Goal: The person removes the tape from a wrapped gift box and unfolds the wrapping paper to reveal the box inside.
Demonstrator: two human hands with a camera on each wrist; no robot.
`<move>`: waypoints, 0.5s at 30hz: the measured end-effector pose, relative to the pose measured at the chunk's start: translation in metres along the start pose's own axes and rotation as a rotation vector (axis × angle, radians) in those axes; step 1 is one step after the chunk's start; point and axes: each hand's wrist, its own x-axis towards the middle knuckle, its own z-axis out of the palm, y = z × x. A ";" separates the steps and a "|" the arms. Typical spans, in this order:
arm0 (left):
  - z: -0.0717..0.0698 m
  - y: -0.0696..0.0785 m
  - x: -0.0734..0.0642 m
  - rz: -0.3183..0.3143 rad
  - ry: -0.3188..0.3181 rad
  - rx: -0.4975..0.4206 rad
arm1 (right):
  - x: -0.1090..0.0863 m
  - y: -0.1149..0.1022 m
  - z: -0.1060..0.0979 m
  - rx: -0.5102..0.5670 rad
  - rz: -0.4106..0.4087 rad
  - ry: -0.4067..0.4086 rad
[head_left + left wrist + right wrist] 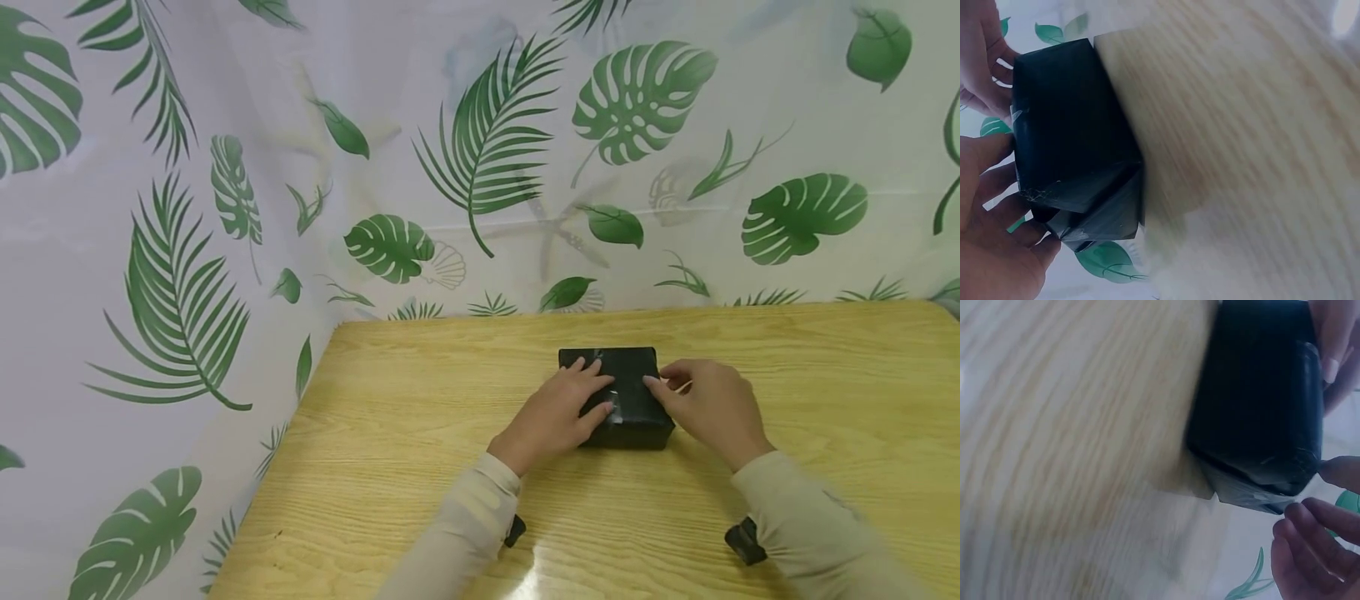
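A box-shaped package (633,367) wrapped in black film lies flat on the wooden table. Strips of clear tape (616,408) run across its top. My left hand (551,412) rests on the top's left part, fingers spread. At the right end, my right hand (712,408) has its thumb on the top edge and its bent fingers against the end face. In the right wrist view, shiny clear film shows at that end of the package (1260,394), by the fingertips. Folded film covers the other end of the package (1066,125) in the left wrist view.
The light wooden table (375,467) reaches back to a white leaf-print curtain (525,167). The same curtain hangs along the table's left edge. Black wrist straps (745,542) show beneath the sleeves.
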 end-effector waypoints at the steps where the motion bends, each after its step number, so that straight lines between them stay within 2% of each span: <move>1: 0.001 0.000 0.000 0.000 0.001 0.012 | 0.000 -0.001 0.001 -0.018 0.004 0.010; 7: 0.004 0.001 0.001 -0.006 -0.010 0.059 | 0.002 -0.004 0.007 -0.069 0.031 0.037; 15: 0.000 0.003 -0.001 -0.020 -0.026 0.056 | 0.003 -0.007 0.009 -0.076 0.031 0.044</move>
